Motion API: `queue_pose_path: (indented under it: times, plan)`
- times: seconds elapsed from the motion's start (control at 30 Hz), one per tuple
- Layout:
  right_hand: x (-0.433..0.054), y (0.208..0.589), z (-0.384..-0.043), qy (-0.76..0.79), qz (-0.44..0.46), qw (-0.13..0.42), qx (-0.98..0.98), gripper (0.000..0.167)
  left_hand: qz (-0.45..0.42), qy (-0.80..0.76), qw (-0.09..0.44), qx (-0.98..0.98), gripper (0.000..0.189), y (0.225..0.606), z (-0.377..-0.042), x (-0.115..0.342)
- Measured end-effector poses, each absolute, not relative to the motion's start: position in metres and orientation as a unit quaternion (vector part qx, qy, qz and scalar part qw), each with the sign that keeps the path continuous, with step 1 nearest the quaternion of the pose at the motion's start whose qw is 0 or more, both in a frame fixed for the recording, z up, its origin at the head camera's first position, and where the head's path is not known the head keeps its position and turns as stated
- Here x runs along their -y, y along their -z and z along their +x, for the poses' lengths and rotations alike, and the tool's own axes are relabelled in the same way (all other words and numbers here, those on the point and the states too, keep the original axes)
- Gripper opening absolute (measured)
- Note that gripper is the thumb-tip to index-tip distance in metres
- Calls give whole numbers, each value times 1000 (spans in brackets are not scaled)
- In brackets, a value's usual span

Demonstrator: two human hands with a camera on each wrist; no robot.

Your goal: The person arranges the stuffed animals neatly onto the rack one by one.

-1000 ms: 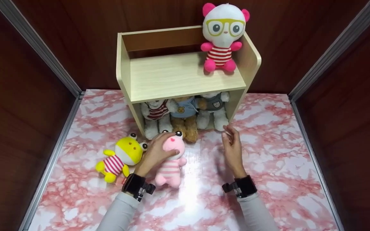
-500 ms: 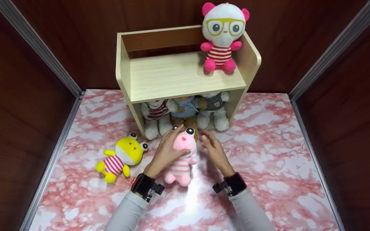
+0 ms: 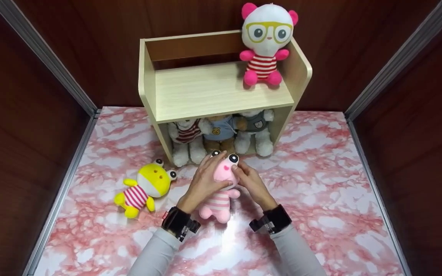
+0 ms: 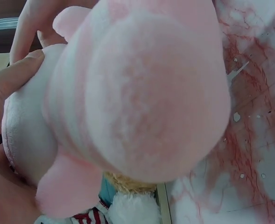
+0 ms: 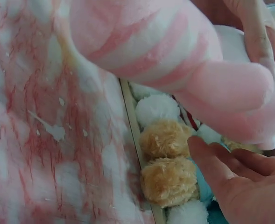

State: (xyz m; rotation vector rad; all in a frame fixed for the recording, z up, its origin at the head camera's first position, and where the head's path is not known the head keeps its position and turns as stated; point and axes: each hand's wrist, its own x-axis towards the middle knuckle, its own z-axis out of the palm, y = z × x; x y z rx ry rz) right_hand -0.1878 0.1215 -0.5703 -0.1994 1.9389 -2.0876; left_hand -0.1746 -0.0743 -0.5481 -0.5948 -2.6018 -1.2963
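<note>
My left hand grips a pink frog plush by its head, thumb across the front of the face and fingers around the far side. The plush has bulging black-and-white eyes, a small heart on its face and a striped body. My right hand is at the right side of the plush's head, its thumb near one eye. In the right wrist view its fingers look fairly straight and lie just below the head. A close view of the plush's rounded bottom fills the left wrist view.
A yellow frog plush lies on the left of the pink-marbled surface. Behind stands a two-tier wooden shelf. A panda plush sits at its upper right; white and brown bears fill the lower tier. Dark walls enclose the sides.
My left hand has shifted right with the pink frog plush, away from the yellow one. My right hand has moved left, up to the pink plush's head.
</note>
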Motion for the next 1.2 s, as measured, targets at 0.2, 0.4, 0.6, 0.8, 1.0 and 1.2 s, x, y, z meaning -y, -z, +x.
queue_pose_path:
  times: [0.2,0.4,0.6,0.8,1.0,1.2]
  plan:
    - [-120,570,-188,719,-76,146,-675,53,-199,428,81,878,95,548,-174,72]
    - [-122,568,-189,720,-61,129,-679,48,-215,444,40,869,109,546,-172,75]
    - [-127,562,-192,723,-45,95,-683,41,-154,547,-8,823,118,551,-169,85]
    - [-136,551,-197,732,-39,52,-678,41,-107,632,-57,766,110,566,-166,95]
    - [-144,544,-203,750,-58,41,-657,46,-93,672,-96,729,81,575,-164,95]
    - [-145,538,-204,765,-75,45,-638,48,-80,666,-102,735,72,575,-162,92]
